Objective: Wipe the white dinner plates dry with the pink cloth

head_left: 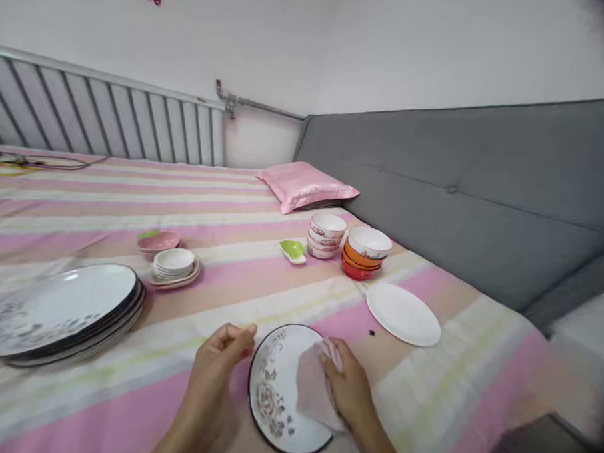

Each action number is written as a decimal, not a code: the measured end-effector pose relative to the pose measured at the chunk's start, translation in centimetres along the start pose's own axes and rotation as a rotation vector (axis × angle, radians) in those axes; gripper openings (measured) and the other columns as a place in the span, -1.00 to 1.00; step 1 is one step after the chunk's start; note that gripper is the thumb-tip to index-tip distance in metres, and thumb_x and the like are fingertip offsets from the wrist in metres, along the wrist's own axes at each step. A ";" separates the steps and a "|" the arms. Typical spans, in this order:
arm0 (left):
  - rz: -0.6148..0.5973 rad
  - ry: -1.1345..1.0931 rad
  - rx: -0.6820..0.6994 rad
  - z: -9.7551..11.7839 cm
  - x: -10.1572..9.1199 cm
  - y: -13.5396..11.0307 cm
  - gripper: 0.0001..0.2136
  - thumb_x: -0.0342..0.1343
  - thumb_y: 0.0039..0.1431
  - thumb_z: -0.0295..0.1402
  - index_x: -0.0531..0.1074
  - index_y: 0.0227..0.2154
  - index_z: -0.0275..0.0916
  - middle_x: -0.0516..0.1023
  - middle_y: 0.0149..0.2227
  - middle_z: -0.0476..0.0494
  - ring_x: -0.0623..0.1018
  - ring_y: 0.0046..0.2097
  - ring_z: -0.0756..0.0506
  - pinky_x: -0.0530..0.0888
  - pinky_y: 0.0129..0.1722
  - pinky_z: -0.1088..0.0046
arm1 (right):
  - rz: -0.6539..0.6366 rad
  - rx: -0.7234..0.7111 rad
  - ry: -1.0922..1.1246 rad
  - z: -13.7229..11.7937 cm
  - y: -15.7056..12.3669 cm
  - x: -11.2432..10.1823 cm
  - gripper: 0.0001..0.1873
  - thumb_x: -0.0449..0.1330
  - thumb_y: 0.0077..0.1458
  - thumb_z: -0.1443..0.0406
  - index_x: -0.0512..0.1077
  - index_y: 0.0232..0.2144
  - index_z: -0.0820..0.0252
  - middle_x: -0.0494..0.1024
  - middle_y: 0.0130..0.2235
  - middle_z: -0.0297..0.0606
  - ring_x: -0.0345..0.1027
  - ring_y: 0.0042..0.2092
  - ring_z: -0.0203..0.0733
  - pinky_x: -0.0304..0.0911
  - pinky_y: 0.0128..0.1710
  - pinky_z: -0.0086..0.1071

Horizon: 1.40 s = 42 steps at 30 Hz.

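A round white plate (288, 366) with a dark rim and brown flower print lies on the striped bed sheet in front of me. My right hand (348, 382) grips a pale pink cloth (318, 384), which rests over the right part of the plate. Just off the plate's left edge is my left hand (221, 356), its fingers loosely bent and thumb out, with nothing seen in it. To the left stands a stack of large oval plates (73, 303), dark-rimmed with a floral pattern. A plain white oval plate (403, 314) lies to the right.
Further back are stacked white bowls (326, 231), a stack of orange and red bowls (361, 256) topped by a white one, and a green leaf-shaped dish (293, 251). Small white dishes (175, 261) and pink bowls (160, 242) sit left. A pink pillow (306, 184) lies against the grey headboard (449, 173).
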<state>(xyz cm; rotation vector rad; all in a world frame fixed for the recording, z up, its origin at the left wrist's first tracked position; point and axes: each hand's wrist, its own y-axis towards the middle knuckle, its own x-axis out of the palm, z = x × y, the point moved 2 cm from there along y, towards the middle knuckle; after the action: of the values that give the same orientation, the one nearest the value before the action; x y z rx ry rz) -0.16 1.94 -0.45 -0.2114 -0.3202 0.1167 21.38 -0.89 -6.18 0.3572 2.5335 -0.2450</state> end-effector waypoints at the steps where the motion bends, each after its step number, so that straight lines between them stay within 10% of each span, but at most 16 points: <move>1: 0.020 -0.019 -0.038 -0.7 0.2 0.2 -0.68 0.33 -0.20 -0.24 0.29 -0.59 -0.28 0.38 -0.53 0.05 0.41 -0.43 0.06 0.35 -0.38 0.60 | 0.010 -0.003 0.007 -0.1 -0.1 -0.1 -0.61 -0.01 0.07 0.16 0.31 -0.06 0.14 0.47 -0.05 -0.18 0.32 -0.04 -0.02 0.14 -0.05 -0.25; 9: -0.205 0.039 -0.194 -3.2 1.4 0.0 -0.57 0.30 -0.10 -0.36 0.39 -0.11 -0.30 0.48 -0.06 -0.28 0.50 -0.07 -0.17 0.44 -0.14 0.39 | 0.118 -0.035 0.203 -0.2 -0.1 -0.4 -0.67 0.04 0.06 0.17 0.36 -0.14 0.15 0.51 -0.16 -0.21 0.36 -0.11 -0.07 0.19 -0.09 -0.27; 16: -0.224 0.012 -0.485 -3.6 2.5 -1.4 -0.55 0.24 0.01 -0.34 0.36 -0.04 -0.44 0.56 -0.19 -0.46 0.57 -0.19 -0.28 0.51 -0.21 0.19 | 0.258 -0.109 0.408 -0.2 0.1 -0.5 -0.66 0.10 0.04 0.16 0.38 -0.15 0.20 0.51 -0.17 -0.17 0.36 -0.11 -0.08 0.20 -0.07 -0.26; 23: 0.006 0.003 -0.341 -4.3 3.2 -1.9 -0.56 0.26 -0.02 -0.21 0.44 -0.12 -0.39 0.59 -0.25 -0.39 0.58 -0.19 -0.24 0.54 -0.23 0.24 | 0.289 -0.174 0.412 -1.0 -0.2 -0.6 -0.61 0.13 0.04 0.12 0.33 -0.10 0.18 0.50 -0.16 -0.21 0.35 -0.11 -0.12 0.22 -0.09 -0.31; 42: 0.178 -0.367 -0.124 -3.0 3.1 -0.6 -0.75 0.03 0.22 -0.33 0.45 -0.09 -0.29 0.52 -0.05 -0.26 0.56 -0.11 -0.12 0.52 -0.10 0.35 | 0.025 -0.175 -0.065 -2.7 -1.9 1.0 -0.57 0.07 0.06 0.09 0.26 -0.09 0.22 0.50 -0.27 -0.13 0.39 -0.26 -0.06 0.22 -0.29 -0.32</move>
<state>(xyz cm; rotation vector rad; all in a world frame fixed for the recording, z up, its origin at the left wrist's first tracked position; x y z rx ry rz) 3.72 1.25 -2.14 -0.3425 -0.6756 0.3134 18.66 -1.78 -4.30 0.3062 2.4622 -0.0244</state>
